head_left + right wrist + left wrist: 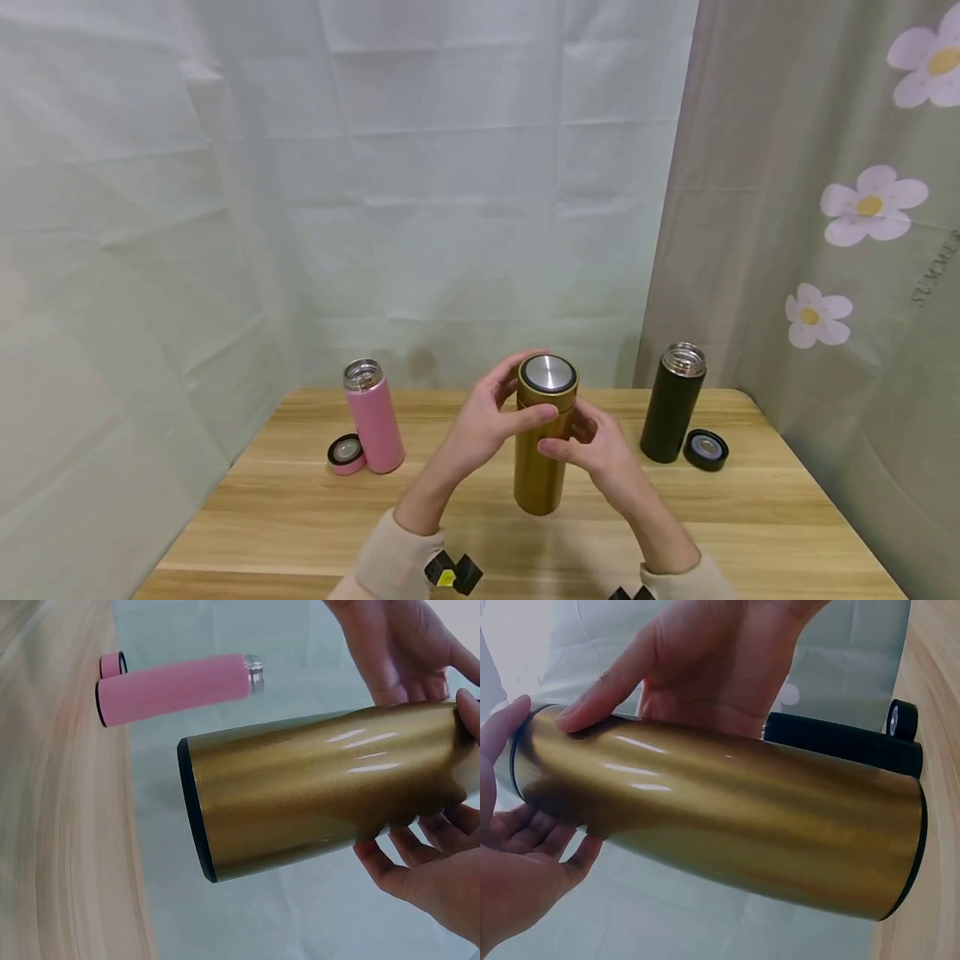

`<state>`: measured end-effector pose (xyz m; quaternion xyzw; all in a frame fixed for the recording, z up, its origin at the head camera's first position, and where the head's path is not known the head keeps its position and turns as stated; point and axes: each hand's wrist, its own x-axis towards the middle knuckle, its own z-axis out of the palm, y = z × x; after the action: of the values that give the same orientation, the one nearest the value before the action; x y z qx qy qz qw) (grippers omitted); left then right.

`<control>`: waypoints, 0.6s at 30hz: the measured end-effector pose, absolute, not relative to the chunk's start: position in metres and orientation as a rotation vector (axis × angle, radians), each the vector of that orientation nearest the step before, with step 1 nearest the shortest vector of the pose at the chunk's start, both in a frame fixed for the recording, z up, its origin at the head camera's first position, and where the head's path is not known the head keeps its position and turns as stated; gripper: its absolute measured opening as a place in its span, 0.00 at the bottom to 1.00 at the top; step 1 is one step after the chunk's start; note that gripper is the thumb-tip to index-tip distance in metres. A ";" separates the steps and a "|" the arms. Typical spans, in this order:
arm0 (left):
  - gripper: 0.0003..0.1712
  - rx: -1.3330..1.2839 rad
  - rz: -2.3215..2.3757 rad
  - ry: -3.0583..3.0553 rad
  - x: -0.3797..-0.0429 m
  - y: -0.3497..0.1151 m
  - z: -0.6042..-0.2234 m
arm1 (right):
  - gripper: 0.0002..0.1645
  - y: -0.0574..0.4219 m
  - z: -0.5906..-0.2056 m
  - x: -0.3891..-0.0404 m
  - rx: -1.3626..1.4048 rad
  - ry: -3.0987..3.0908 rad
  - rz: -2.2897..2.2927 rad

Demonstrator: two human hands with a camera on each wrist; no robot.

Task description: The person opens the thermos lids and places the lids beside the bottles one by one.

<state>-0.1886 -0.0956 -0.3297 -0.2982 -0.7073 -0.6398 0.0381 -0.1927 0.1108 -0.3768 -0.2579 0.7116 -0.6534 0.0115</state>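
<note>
A gold thermos bottle is upright in front of me, its lid on top with a round silver disc. My left hand grips around the lid, thumb across the front. Just below, my right hand holds the upper body between thumb and fingers. In the right wrist view, pale cloth shows between the bottle's black base and the wooden table, so the bottle is held up off the tabletop. Some fingers of both hands are hidden behind it.
A pink bottle stands lidless at the left, its pink lid beside it. At the right stands a lidless black bottle with its black lid next to it. Cloth curtains hang behind the table.
</note>
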 end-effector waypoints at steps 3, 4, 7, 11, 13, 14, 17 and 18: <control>0.41 -0.940 -1.969 -2.187 -0.189 -0.097 -0.329 | 0.33 0.112 -0.376 -0.193 -0.801 2.227 -2.035; 0.42 -0.962 -1.980 -2.196 -0.189 -0.098 -0.328 | 0.33 0.112 -0.376 -0.193 -0.811 2.218 -2.032; 0.44 -1.052 -2.032 -2.222 -0.191 -0.103 -0.326 | 0.32 0.116 -0.377 -0.194 -0.865 2.182 -2.011; 0.42 -1.191 -2.097 -2.224 -0.194 -0.109 -0.323 | 0.31 0.120 -0.378 -0.196 -0.959 2.111 -1.980; 0.41 -1.230 -2.107 -2.225 -0.195 -0.110 -0.323 | 0.31 0.120 -0.378 -0.196 -0.986 2.081 -1.971; 0.40 -1.236 -2.107 -2.228 -0.196 -0.111 -0.323 | 0.31 0.120 -0.378 -0.196 -0.994 2.072 -1.969; 0.39 -1.213 -2.098 -2.233 -0.196 -0.111 -0.324 | 0.31 0.119 -0.379 -0.196 -0.981 2.073 -1.968; 0.39 -1.195 -2.085 -2.241 -0.197 -0.110 -0.324 | 0.31 0.119 -0.379 -0.197 -0.964 2.081 -1.970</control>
<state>-0.1966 -0.1103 -0.3241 -0.3627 -0.6802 -0.6329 -0.0721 -0.1967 0.1189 -0.3788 -0.3183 0.6871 -0.6505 0.0589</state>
